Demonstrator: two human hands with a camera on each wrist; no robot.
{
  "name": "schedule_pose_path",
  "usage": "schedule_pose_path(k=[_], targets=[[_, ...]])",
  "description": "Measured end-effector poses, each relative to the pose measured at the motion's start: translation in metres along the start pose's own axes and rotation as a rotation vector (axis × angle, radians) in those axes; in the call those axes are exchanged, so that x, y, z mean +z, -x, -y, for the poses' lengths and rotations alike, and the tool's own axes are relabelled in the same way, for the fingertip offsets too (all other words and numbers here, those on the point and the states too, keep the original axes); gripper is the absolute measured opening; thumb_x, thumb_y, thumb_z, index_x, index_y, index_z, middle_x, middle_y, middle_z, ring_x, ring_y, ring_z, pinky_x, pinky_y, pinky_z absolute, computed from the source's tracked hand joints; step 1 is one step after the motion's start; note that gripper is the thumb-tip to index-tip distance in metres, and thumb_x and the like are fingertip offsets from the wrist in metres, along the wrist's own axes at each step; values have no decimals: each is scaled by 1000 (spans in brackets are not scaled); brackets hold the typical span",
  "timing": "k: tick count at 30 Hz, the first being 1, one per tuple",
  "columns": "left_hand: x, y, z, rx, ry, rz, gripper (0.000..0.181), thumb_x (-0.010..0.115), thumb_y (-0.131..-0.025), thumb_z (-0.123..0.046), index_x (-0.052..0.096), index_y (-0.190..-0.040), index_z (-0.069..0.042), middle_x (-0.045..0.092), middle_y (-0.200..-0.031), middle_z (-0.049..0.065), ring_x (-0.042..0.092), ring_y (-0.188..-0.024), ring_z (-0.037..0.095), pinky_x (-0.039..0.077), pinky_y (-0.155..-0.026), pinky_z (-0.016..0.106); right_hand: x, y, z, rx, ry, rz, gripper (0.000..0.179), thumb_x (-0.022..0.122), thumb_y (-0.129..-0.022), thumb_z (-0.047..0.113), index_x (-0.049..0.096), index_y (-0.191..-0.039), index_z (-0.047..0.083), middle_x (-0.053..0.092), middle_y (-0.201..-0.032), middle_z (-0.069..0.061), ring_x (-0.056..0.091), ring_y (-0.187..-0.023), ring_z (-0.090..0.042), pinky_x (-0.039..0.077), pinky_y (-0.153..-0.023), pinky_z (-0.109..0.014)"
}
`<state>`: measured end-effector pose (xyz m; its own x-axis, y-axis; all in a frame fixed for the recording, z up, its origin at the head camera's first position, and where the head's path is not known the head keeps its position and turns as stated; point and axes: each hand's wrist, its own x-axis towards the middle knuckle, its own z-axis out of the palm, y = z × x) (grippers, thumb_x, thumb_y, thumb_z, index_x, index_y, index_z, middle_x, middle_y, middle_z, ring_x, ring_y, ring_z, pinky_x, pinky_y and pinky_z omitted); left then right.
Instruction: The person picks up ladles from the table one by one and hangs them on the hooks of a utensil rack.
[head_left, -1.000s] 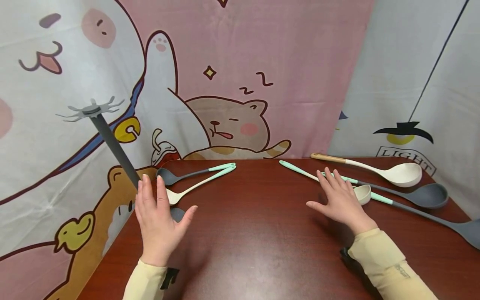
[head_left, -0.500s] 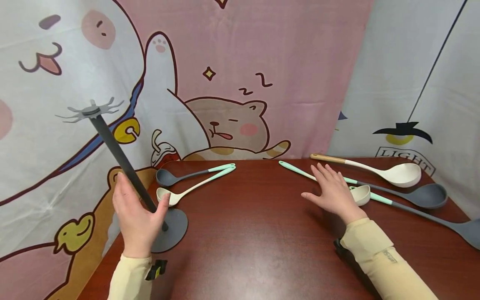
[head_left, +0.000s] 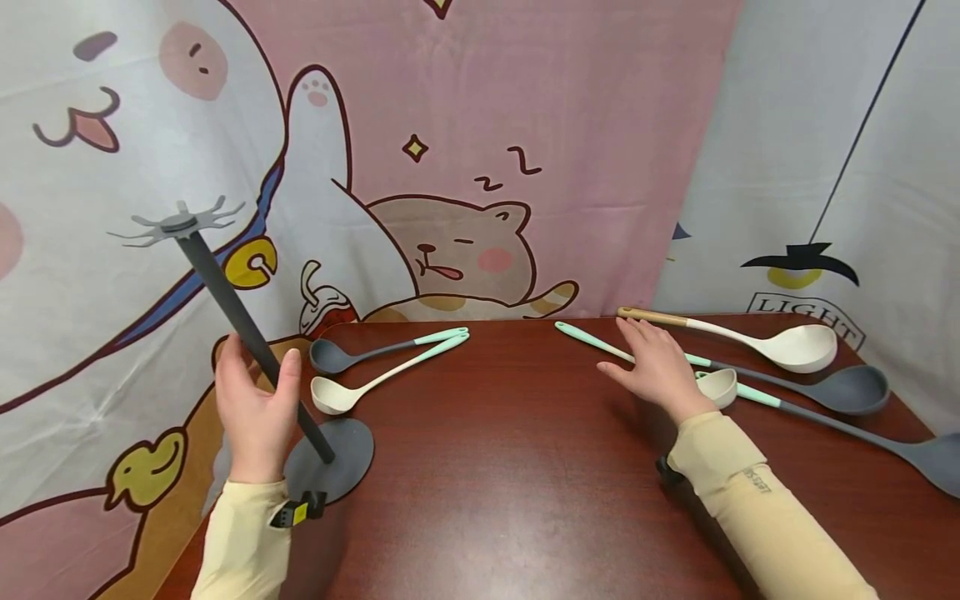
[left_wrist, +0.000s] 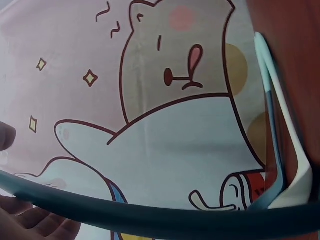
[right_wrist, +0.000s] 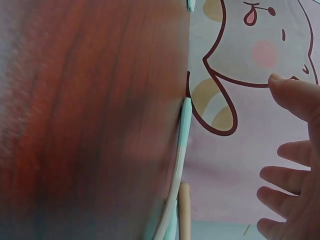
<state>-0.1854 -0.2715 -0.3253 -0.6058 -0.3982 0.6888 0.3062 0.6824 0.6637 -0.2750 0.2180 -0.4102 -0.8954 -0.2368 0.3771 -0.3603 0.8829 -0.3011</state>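
In the foreground, the left hand (head_left: 255, 425) surrounds the pole of the grey stand (head_left: 228, 302), thumb and fingers set wide on opposite sides; whether they touch it cannot be told. The stand's round base rests on the brown table (head_left: 480, 492), and a ring of hooks crowns its top. Well to the right of the stand, the right hand (head_left: 660, 367) holds nothing, fingers extended and thumb spread, above a partly hidden white ladle (head_left: 718, 389). Farther right of the stand lies a long grey ladle (head_left: 825, 422). Just beyond the stand's base is a cream ladle (head_left: 333, 398); past it, a small grey ladle (head_left: 327, 357), their mint handles converging to the stand's right. Far right of and beyond the stand lie a second grey ladle (head_left: 851, 390) and a wooden-handled ladle (head_left: 806, 348). Behind the stand hangs a cartoon backdrop (head_left: 600, 125).
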Motion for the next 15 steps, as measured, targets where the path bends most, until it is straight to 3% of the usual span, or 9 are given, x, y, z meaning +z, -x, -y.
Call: schedule_pose_path(k=[4, 8, 15], targets=[[0, -7, -4, -53, 13, -15, 42, 66, -94, -25, 59, -128, -2, 61, -112, 7, 59, -101, 11, 44, -87, 18, -2, -6, -2, -4, -4, -8, 81, 73, -88, 40, 40, -145, -8, 43, -145, -29, 39, -132, -48, 30, -106, -61], [-1, -12, -8, -81, 0, -38, 36, 63, -97, -26, 62, -120, 1, 62, -102, 1, 58, -88, 0, 45, -77, 13, -4, -11, -5, -4, -9, 7, 84, 74, -87, 42, 39, -146, -7, 42, -147, -28, 38, -133, -47, 31, -106, -62], [-1, -19, -11, -84, -17, -43, 26, 56, -101, -20, 66, -113, 1, 69, -96, 6, 58, -78, -5, 44, -71, 14, -12, -16, -10, 60, 9, 137, 89, 69, -89, 50, 32, -151, -4, 32, -152, -30, 26, -141, -46, 21, -111, -62]])
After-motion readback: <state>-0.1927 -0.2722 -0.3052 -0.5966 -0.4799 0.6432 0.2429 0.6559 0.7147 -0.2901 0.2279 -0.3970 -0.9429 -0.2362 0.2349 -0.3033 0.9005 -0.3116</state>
